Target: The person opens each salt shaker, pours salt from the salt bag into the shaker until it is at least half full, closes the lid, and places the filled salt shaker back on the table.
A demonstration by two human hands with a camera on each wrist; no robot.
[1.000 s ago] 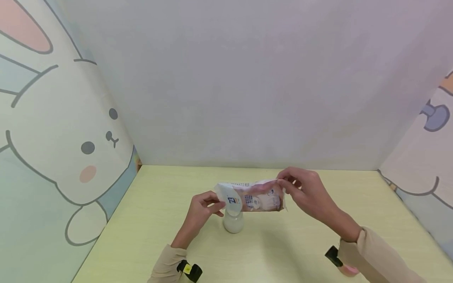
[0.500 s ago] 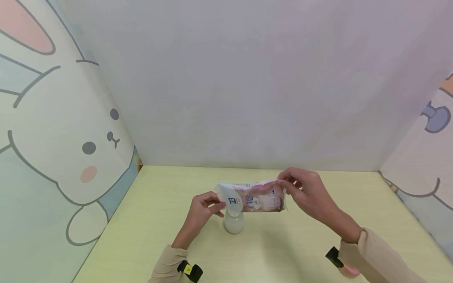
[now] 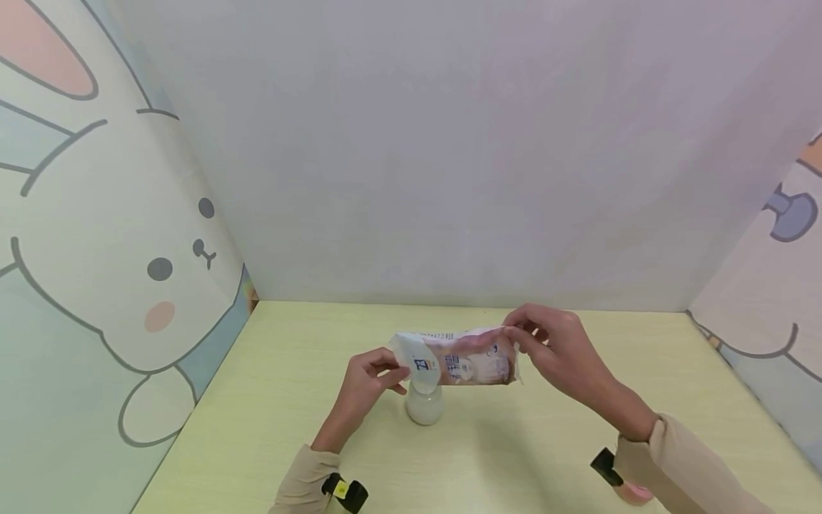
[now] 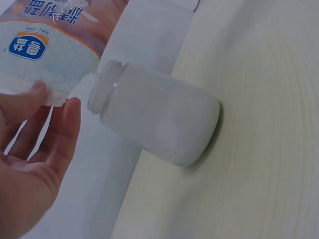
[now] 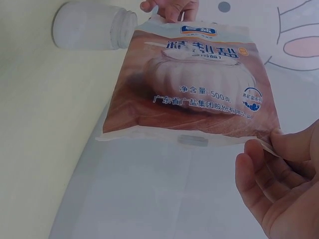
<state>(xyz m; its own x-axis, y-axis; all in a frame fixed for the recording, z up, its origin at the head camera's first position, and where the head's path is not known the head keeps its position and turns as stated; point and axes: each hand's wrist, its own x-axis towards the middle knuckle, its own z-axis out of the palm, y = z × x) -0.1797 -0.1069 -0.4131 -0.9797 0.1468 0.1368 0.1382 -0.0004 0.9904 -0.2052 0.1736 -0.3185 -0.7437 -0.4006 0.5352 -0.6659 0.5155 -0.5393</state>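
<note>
Both hands hold a printed salt bag point(image 3: 478, 363) tilted on its side above the table. My left hand point(image 3: 367, 382) pinches the edge at its left end between thumb and fingers. At the far right corner, my right hand point(image 3: 557, 351) pinches the plastic edge, higher than the left. Below the bag's left end stands a glass jar point(image 3: 424, 408), upright and whitish inside. In the left wrist view, white salt point(image 4: 83, 85) runs from the bag's corner into the mouth of the jar point(image 4: 159, 117). The right wrist view shows the bag's printed front point(image 5: 194, 82).
The pale yellow table point(image 3: 308, 335) backs onto a plain grey wall point(image 3: 449, 157). A rabbit-printed panel point(image 3: 96, 235) borders the left side, another printed panel point(image 3: 764, 300) the right. A pink object point(image 3: 634, 492) lies partly hidden under the right sleeve.
</note>
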